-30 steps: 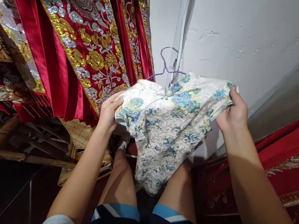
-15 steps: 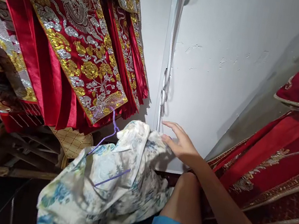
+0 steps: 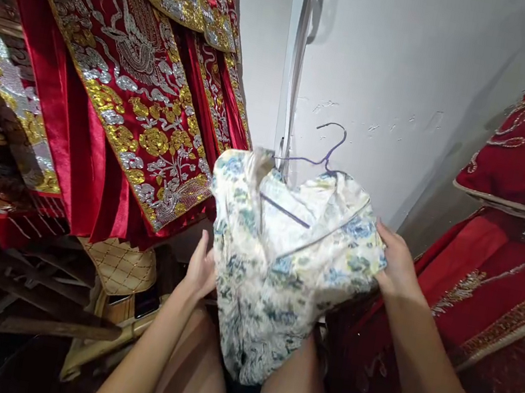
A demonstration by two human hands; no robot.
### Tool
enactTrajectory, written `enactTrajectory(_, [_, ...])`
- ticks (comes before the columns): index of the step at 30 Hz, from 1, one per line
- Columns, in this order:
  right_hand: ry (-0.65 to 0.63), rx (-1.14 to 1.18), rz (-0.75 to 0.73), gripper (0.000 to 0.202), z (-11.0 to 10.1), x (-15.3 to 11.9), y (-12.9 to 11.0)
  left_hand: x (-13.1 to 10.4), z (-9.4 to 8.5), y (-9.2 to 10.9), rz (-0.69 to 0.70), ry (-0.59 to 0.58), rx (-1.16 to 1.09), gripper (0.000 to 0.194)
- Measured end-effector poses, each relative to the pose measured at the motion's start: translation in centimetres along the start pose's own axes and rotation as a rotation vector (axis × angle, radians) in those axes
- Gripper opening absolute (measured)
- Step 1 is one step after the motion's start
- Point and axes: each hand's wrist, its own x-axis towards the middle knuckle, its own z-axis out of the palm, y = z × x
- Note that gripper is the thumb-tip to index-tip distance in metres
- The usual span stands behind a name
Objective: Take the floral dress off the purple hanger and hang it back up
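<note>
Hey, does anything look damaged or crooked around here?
The purple hanger sits off-centre in the floral top, its lower bar slanting; the white wall behind has small marks resembling chipped paint.

Both forearms (image 3: 148,342) reach forward; the left hand (image 3: 202,271) stands loose, thumb (image 3: 203,242) raised, while the right hand (image 3: 396,261) grips, thumb uppermost.

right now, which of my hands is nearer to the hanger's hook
Right. The right hand is at the shirt's sleeve, below and right of the hook; the left hand is lower and farther off, at the shirt's other side.
</note>
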Motion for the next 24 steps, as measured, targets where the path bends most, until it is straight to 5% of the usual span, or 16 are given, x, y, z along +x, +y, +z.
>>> enactTrajectory(5, [-0.178,0.039,0.148,0.036,4.1,2.6,0.5,-1.2,-0.5,-2.4,-0.047,0.013,-0.055,0.064])
enactTrajectory(9, [-0.257,-0.036,0.221,0.039,4.1,0.9,2.1,-3.2,-0.6,-4.3,-0.052,0.064,0.001,0.075])
enactTrajectory(14, [0.063,-0.114,-0.133,0.045,0.1,-0.4,4.0,-6.3,-1.2,-6.2,-0.105,0.108,-0.012,0.077])
enactTrajectory(17, [0.224,-0.105,-0.226,0.043,-1.6,-0.9,5.3,-7.3,-1.2,-7.2,-0.081,0.142,-0.001,0.074])
enactTrajectory(22, [0.489,-0.216,-0.295,0.029,-0.6,-6.7,8.9,-7.9,0.5,-8.8,-0.071,0.161,-0.055,0.076])
enactTrajectory(24, [0.347,-0.282,-0.188,0.030,0.9,-9.9,10.9,-8.1,1.4,-9.1,-0.085,0.138,-0.061,0.076])
